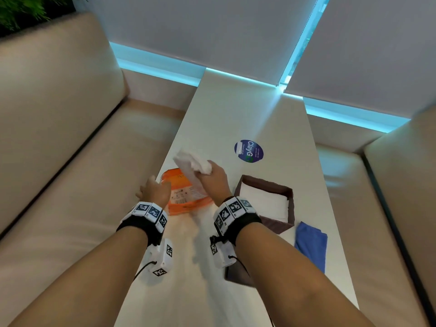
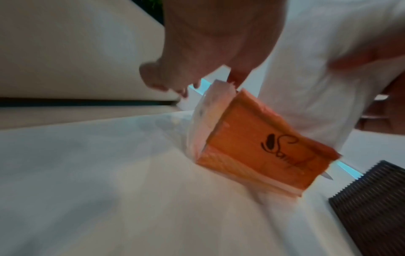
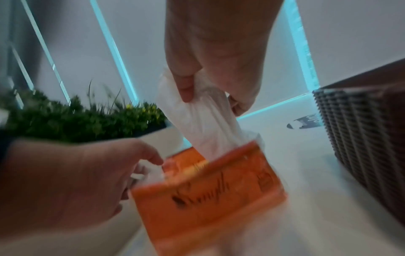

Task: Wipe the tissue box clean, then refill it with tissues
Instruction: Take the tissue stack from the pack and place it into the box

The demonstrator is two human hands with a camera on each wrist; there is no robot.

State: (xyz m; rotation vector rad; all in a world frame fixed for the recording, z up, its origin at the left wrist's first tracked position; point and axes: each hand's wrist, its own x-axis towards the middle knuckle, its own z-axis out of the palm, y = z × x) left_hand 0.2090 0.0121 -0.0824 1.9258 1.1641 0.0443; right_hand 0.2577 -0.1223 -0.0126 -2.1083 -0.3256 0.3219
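Observation:
An orange tissue pack [image 1: 186,194] stands tilted on the white table [image 1: 236,114]. My left hand [image 1: 155,188] pinches the pack's open left edge, as the left wrist view shows with the left hand [image 2: 234,78] above the pack [image 2: 252,147]. My right hand [image 1: 208,172] grips a bunch of white tissues [image 1: 192,161] that trail out of the pack's opening; in the right wrist view the right hand [image 3: 206,97] holds the tissues [image 3: 197,126] above the pack [image 3: 208,199]. The brown woven tissue box [image 1: 280,223] stands open to the right, with white tissues inside.
A folded blue cloth [image 1: 311,244] lies at the table's right edge, near the box. A round blue sticker [image 1: 249,151] sits farther back. A dark flat item [image 1: 238,276] lies under my right wrist. Beige sofas [image 1: 59,138] flank the table; plants [image 3: 87,121] are behind.

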